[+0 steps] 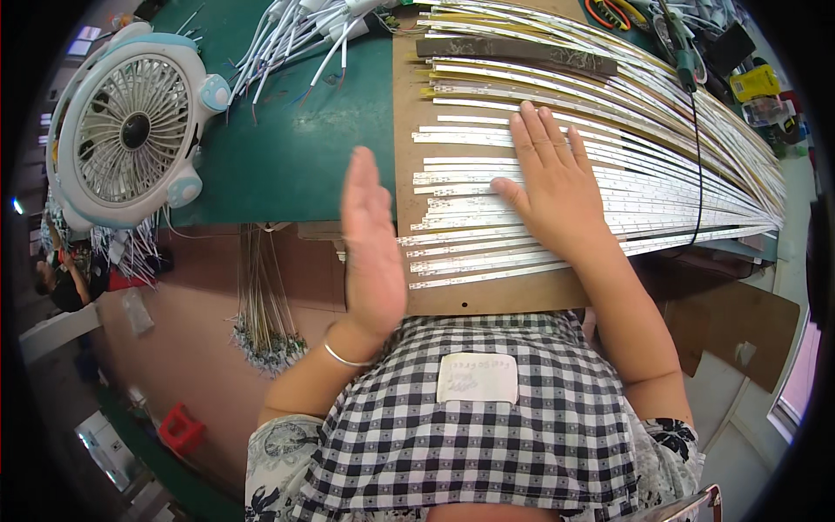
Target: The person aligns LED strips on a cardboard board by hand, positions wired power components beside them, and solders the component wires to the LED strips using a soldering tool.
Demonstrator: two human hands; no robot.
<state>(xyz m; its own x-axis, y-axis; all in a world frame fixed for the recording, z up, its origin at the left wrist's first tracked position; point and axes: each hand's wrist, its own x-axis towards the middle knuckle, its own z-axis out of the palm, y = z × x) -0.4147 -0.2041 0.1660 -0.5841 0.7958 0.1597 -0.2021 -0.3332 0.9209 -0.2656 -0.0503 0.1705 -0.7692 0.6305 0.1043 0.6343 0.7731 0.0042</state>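
Many long white LED strips [470,233] lie side by side on a brown board [513,300], their left ends uneven. My right hand [557,183] rests flat on the strips, fingers stretched out and pointing away from me. Beside the strips' left ends my left hand [372,244] stands on edge, fingers straight and extended, palm turned toward the strips and holding nothing. Across the far strips lies a dark brown bar [513,54]. A thin black cable [699,165] hangs over their right part.
A white and light blue fan [130,130] stands on the green table [304,165] at left. White cables with bare wire ends [296,39] pile up behind. Pliers [609,13], a soldering iron [685,65] and a yellow box [753,83] lie at far right. A red stool [181,428] is on the floor.
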